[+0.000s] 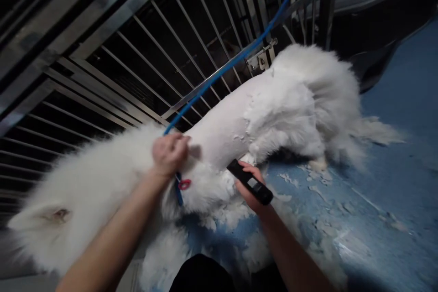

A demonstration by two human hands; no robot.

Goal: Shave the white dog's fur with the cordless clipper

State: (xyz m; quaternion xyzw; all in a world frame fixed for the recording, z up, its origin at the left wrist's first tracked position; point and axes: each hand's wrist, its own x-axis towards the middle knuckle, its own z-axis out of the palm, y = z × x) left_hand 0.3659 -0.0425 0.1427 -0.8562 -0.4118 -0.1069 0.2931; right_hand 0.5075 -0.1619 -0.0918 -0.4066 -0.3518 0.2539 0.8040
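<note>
A large white dog [219, 132] is on the blue floor, its head at the left and its bushy tail at the right. Its back and flank are clipped down to the skin, while the neck and head carry long fur. My right hand [251, 185] is closed round a black hair clipper [253, 183], whose front end is by the dog's lower flank. On the dog's shoulder rests my left hand [170, 153], slightly blurred, with its fingers curled. A blue leash [222, 69] runs down to that hand and shows again below it, beside a red ring [184, 184]. What these fingers grip is hidden.
Metal cage bars [191, 36] with a latch [262, 59] stand along the dog's far side. Clumps of cut white fur [232, 213] are scattered over the blue floor [404, 164]. My dark-clothed knee [201, 276] shows at the bottom edge.
</note>
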